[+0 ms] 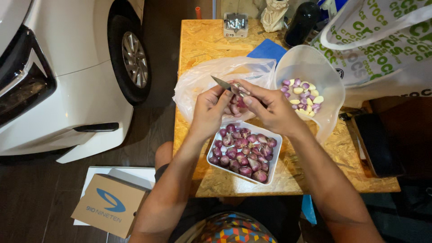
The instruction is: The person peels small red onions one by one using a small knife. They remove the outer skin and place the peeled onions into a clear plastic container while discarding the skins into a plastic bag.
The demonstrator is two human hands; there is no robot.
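Above the chipboard table point(202, 49), a small knife point(221, 83) is gripped by the right hand point(265, 108), while a shallot point(235, 108) is pinched in the left hand point(209, 110), over the white tray point(275, 157).

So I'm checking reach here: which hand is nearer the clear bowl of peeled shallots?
Right. The right hand is just left of the clear bowl, almost touching; the left hand sits farther left, over the plastic bag.
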